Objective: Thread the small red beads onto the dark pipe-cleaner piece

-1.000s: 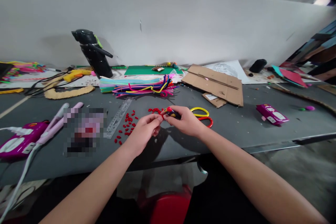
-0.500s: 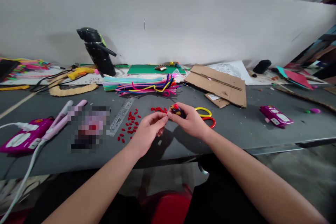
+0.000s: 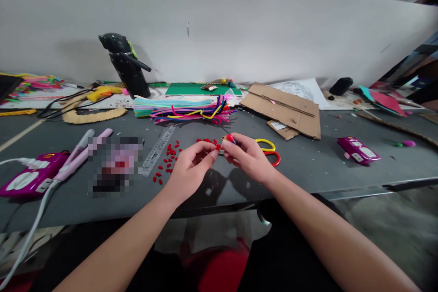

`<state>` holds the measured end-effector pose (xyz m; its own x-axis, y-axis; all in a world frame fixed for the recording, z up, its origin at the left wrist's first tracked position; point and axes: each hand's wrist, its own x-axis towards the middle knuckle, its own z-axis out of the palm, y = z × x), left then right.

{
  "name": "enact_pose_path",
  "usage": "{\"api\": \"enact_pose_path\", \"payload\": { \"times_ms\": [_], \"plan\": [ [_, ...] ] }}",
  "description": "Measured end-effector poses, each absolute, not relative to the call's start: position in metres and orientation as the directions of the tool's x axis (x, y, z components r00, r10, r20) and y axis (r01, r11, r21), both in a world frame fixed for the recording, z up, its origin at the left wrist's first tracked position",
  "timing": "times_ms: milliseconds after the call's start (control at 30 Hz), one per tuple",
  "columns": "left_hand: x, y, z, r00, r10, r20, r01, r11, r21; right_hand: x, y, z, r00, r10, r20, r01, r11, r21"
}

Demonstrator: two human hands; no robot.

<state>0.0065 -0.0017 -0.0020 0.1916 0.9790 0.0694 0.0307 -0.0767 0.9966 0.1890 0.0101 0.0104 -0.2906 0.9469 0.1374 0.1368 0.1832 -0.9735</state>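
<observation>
Between thumb and fingertips, my left hand [image 3: 195, 164] pinches a small red piece [image 3: 217, 146]; its exact shape is partly hidden. My right hand [image 3: 248, 155] is wrapped round a lighter [image 3: 229, 138], whose metal top points at the red piece close by. I cannot make out a flame. Several small red pieces [image 3: 169, 159] like it lie scattered on the grey table left of my left hand, with more just behind my fingertips. Scissors [image 3: 265, 145] with yellow and red handles lie behind my right hand, their blades hidden by it.
A clear ruler [image 3: 160, 149] lies left of the red pieces. Behind are bundled pipe cleaners [image 3: 191, 110], flat cardboard [image 3: 284, 107] and a black flask [image 3: 128, 66]. A pink hair straightener [image 3: 73, 159] and purple pack [image 3: 30, 178] are at left; another purple pack [image 3: 358, 150] is at right.
The lighter has turned in my right hand, so its metal top now faces left toward the red piece. My left hand has barely shifted.
</observation>
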Motion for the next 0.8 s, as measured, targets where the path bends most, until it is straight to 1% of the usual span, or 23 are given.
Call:
{"api": "enact_pose_path", "payload": {
  "times_ms": [100,167,233,367,567,800],
  "plan": [
    [0.005,-0.001,-0.003,0.192,0.979,0.062,-0.027,-0.057,0.998,0.185,0.006,0.010,-0.323,0.946,0.003,-0.037,-0.009,-0.999],
    [0.004,-0.001,-0.004,0.206,0.977,0.049,-0.079,-0.033,0.996,0.182,0.004,0.009,-0.345,0.938,-0.029,-0.093,-0.065,-0.993],
    [0.005,-0.001,-0.005,0.213,0.976,0.042,-0.114,-0.018,0.993,0.180,0.003,0.008,-0.341,0.939,-0.041,-0.106,-0.082,-0.991],
    [0.006,-0.002,-0.005,0.208,0.977,0.047,-0.130,-0.020,0.991,0.179,0.003,0.005,-0.282,0.959,-0.029,-0.065,-0.049,-0.997],
    [0.004,0.000,-0.005,0.215,0.973,0.088,-0.108,-0.066,0.992,0.179,0.005,0.003,-0.212,0.976,0.048,0.047,0.060,-0.997],
    [0.003,-0.001,-0.004,0.226,0.964,0.143,-0.030,-0.140,0.990,0.178,0.003,0.000,-0.203,0.969,0.141,0.195,0.181,-0.964]
  ]
}}
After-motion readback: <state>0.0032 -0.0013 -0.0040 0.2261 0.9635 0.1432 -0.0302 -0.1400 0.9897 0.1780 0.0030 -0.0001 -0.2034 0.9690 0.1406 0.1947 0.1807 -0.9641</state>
